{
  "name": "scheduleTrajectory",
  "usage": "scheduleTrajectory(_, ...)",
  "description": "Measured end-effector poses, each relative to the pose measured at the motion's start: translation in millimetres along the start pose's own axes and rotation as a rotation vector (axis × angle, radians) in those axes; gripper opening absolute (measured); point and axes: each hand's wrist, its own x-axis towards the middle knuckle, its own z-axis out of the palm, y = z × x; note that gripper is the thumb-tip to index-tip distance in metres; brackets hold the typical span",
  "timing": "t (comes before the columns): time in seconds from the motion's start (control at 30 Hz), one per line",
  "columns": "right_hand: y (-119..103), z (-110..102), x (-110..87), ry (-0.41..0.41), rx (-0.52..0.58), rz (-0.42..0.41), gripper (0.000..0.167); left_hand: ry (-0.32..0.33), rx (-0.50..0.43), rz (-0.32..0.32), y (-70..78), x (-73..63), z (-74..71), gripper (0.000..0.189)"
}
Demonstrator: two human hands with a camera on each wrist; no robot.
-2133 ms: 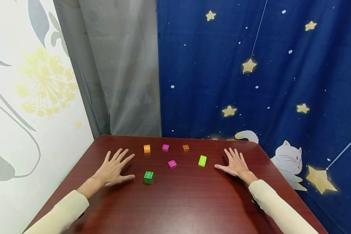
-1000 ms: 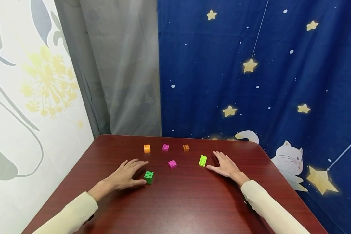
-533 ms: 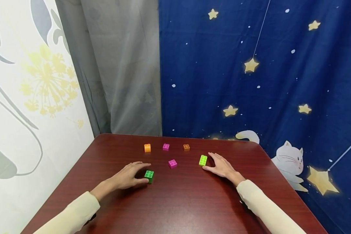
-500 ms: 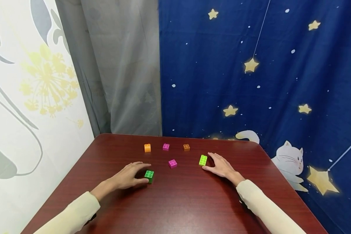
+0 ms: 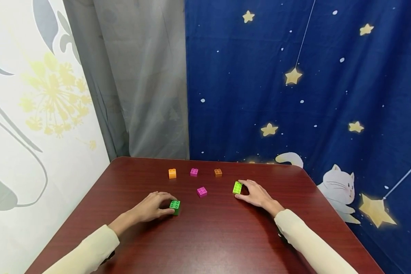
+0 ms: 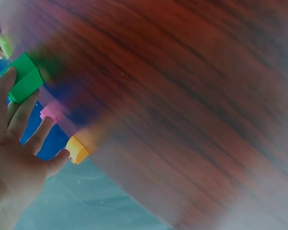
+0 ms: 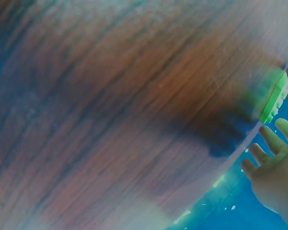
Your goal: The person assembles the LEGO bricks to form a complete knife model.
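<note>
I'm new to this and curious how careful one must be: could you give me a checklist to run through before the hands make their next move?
1. Left hand has thumb and a finger on opposite sides of the green block: ok.
2. Right hand has thumb and a finger at opposite ends of the lime block: ok.
3. Both blocks sit studs up: ok.
4. Space between them free: not ok; a pink block lies roughly between.
5. Grip firm enough to lift: cannot tell.
</note>
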Motion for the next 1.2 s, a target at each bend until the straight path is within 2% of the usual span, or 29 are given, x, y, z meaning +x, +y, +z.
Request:
scheduleTrajectory(0.27,0,-2,-2.1,0.027,-0.039,-0.048,0.064,0.016,0.003,-0.006,1.1,3.4,-1.0,0.037)
scheduleTrajectory(0.47,-2,-4,-3.5,0.038,-0.053,-0.039,0.061,0.021,-0.006,-0.033,1.6,6.3,-0.7,0.038)
scheduleTrajectory(0.8,-5,-2,-7.1,0.093,-0.017,-0.032,0.039,0.008,-0.023,-0.063,2.4,9.5,0.6,0.036)
scheduleTrajectory(0.97,-7,1,-4.1,0.116,-0.003,-0.039,0.043,-0.007,-0.056,-0.094,1.7,11.6,0.9,0.035)
scheduleTrajectory(1.2,-13,3,-0.2,0.085,0.024,-0.013,0.055,-0.009,-0.070,-0.101,1.4,15.0,2.8,0.033)
